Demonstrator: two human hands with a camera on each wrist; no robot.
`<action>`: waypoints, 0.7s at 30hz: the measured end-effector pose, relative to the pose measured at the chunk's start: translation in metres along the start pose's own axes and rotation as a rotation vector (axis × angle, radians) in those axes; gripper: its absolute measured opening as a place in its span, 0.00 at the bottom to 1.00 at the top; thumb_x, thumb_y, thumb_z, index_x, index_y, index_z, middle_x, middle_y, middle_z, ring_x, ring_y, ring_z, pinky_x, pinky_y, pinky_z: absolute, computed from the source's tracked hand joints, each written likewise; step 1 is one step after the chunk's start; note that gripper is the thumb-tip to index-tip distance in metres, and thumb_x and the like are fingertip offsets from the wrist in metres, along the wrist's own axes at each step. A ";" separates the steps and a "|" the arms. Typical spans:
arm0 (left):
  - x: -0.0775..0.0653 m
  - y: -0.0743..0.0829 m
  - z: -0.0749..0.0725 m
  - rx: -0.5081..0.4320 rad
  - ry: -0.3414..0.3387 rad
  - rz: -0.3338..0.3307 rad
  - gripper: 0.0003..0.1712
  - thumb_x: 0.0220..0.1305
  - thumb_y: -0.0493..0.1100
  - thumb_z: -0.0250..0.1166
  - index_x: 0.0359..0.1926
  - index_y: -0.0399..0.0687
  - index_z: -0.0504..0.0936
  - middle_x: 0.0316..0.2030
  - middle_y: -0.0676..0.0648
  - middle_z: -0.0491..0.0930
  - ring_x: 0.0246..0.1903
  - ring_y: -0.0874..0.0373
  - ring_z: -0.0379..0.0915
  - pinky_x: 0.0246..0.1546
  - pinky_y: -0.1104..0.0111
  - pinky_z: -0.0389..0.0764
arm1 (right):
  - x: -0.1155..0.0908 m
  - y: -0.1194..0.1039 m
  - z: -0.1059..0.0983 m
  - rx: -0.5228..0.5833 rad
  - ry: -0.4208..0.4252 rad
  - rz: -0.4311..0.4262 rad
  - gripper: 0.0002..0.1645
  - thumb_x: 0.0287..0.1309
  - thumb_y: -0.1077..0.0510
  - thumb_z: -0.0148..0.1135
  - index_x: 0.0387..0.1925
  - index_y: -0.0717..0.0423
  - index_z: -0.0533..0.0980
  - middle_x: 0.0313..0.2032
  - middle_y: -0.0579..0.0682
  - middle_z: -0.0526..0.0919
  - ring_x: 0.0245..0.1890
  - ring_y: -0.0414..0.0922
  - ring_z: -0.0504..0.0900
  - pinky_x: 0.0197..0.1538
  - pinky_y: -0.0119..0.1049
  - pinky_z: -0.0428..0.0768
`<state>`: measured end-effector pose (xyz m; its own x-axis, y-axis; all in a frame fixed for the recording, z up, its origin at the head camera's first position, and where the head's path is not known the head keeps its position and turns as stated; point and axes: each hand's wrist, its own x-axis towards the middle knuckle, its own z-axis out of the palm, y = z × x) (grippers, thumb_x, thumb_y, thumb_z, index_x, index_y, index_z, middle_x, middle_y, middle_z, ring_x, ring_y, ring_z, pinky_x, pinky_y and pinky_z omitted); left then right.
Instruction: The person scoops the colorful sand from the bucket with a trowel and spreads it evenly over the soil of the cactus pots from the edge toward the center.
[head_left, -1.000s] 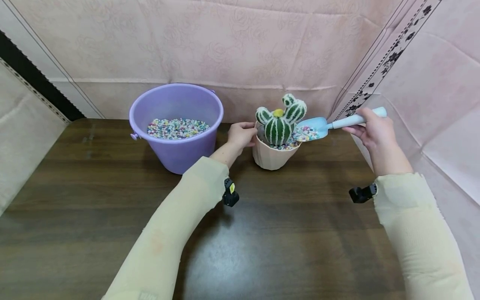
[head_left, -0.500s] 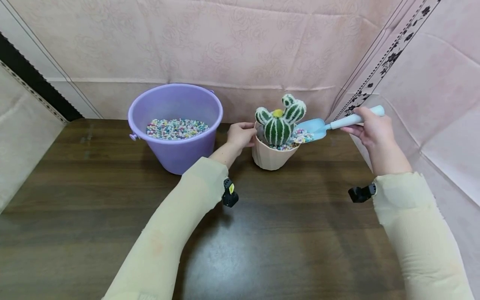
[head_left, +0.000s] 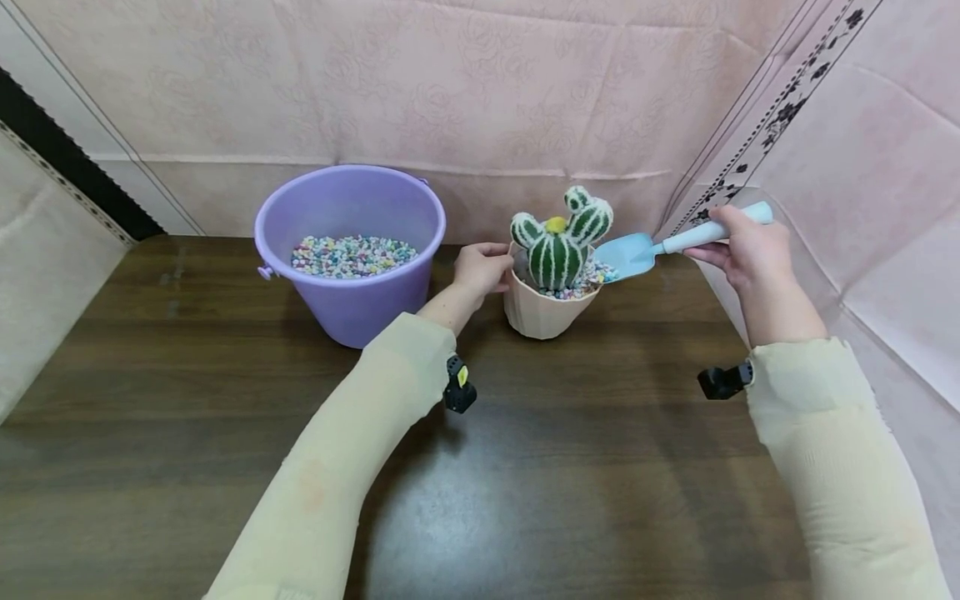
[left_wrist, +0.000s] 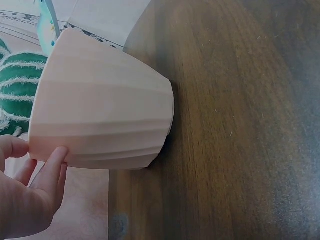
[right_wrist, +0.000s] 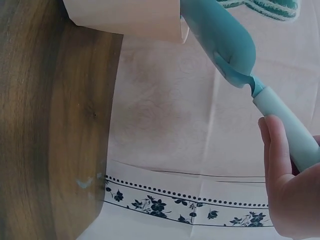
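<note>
My right hand point(head_left: 756, 250) grips the pale handle of a light-blue trowel point(head_left: 628, 254). The blade tips down over the right rim of a cream flowerpot point(head_left: 546, 315), with colourful pebbles point(head_left: 602, 272) at its tip. In the pot stands a plush cactus point(head_left: 556, 260) with white stripes and a yellow flower, pebbles around its base. My left hand point(head_left: 480, 272) pinches the pot's left rim; in the left wrist view the thumb point(left_wrist: 15, 146) is at the rim and fingers lie against the outer wall. The right wrist view shows the trowel point(right_wrist: 225, 37) from its underside.
To the left stands a purple bucket point(head_left: 360, 308) holding more colourful pebbles point(head_left: 352, 257). Everything stands on a dark wooden table point(head_left: 585, 467). Pink cloth point(head_left: 450, 92) hangs close behind the pot and bucket, and more cloth point(head_left: 892, 208) borders the right side.
The trowel's handle end has risen and its blade has tilted further down. Pebbles have slid off the blade towards the pot. My left hand has stayed on the rim.
</note>
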<state>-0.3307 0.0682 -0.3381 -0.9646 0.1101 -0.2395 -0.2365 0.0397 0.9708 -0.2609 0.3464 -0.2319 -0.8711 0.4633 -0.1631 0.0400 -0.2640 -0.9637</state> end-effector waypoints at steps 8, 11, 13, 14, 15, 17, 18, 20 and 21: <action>-0.002 0.001 0.000 0.009 -0.003 -0.005 0.21 0.61 0.35 0.57 0.56 0.42 0.76 0.51 0.43 0.78 0.34 0.59 0.74 0.41 0.67 0.85 | -0.010 0.000 0.004 -0.076 -0.015 -0.057 0.09 0.54 0.64 0.60 0.29 0.59 0.67 0.19 0.46 0.77 0.17 0.42 0.84 0.23 0.35 0.84; -0.003 0.002 0.000 0.010 -0.004 -0.003 0.20 0.61 0.35 0.57 0.56 0.42 0.77 0.51 0.43 0.78 0.33 0.60 0.74 0.41 0.67 0.85 | -0.015 -0.002 0.009 -0.100 -0.015 -0.074 0.08 0.53 0.65 0.60 0.27 0.59 0.67 0.17 0.47 0.78 0.17 0.41 0.83 0.22 0.34 0.84; -0.003 0.002 0.000 0.007 -0.004 -0.002 0.20 0.61 0.36 0.57 0.56 0.43 0.77 0.50 0.43 0.78 0.33 0.60 0.74 0.40 0.68 0.85 | -0.018 -0.004 0.013 -0.100 -0.015 -0.088 0.09 0.52 0.66 0.59 0.27 0.59 0.66 0.17 0.47 0.78 0.16 0.42 0.83 0.21 0.35 0.83; -0.003 0.002 0.000 0.005 -0.004 -0.001 0.20 0.61 0.36 0.57 0.56 0.43 0.77 0.50 0.43 0.78 0.33 0.60 0.74 0.41 0.68 0.85 | -0.020 -0.005 0.015 -0.100 -0.014 -0.097 0.09 0.52 0.66 0.59 0.27 0.59 0.66 0.16 0.47 0.78 0.16 0.42 0.83 0.20 0.35 0.83; -0.004 0.002 0.000 0.005 -0.005 0.000 0.20 0.61 0.36 0.57 0.56 0.43 0.77 0.50 0.43 0.78 0.32 0.60 0.74 0.41 0.68 0.85 | -0.021 -0.006 0.017 -0.101 -0.016 -0.109 0.09 0.52 0.66 0.59 0.27 0.59 0.65 0.16 0.47 0.78 0.16 0.43 0.83 0.19 0.35 0.83; -0.004 0.002 0.000 0.003 -0.004 -0.001 0.20 0.61 0.36 0.57 0.55 0.44 0.77 0.50 0.43 0.78 0.31 0.60 0.74 0.41 0.68 0.85 | -0.025 -0.008 0.021 -0.111 -0.017 -0.130 0.10 0.51 0.67 0.59 0.27 0.59 0.65 0.15 0.47 0.79 0.15 0.43 0.83 0.18 0.36 0.83; -0.003 0.002 0.000 0.003 -0.004 -0.002 0.20 0.61 0.36 0.56 0.55 0.44 0.77 0.50 0.44 0.78 0.31 0.60 0.74 0.41 0.68 0.85 | -0.026 -0.009 0.023 -0.116 -0.017 -0.140 0.10 0.51 0.67 0.59 0.26 0.59 0.65 0.15 0.48 0.79 0.15 0.44 0.83 0.18 0.36 0.82; -0.003 0.002 0.000 0.005 -0.003 -0.001 0.20 0.61 0.36 0.56 0.55 0.44 0.77 0.50 0.44 0.78 0.30 0.60 0.73 0.41 0.67 0.85 | -0.030 -0.010 0.027 -0.154 -0.010 -0.160 0.09 0.51 0.66 0.59 0.25 0.59 0.66 0.14 0.47 0.78 0.14 0.44 0.83 0.17 0.36 0.82; -0.003 0.002 0.000 0.005 -0.002 -0.002 0.20 0.61 0.36 0.56 0.55 0.44 0.77 0.50 0.43 0.78 0.30 0.60 0.73 0.41 0.67 0.85 | -0.032 -0.011 0.029 -0.184 -0.005 -0.168 0.09 0.51 0.65 0.60 0.25 0.59 0.66 0.14 0.47 0.78 0.13 0.43 0.82 0.17 0.35 0.82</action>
<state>-0.3282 0.0679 -0.3359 -0.9639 0.1121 -0.2414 -0.2378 0.0446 0.9703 -0.2478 0.3104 -0.2099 -0.8752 0.4837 0.0034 -0.0177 -0.0250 -0.9995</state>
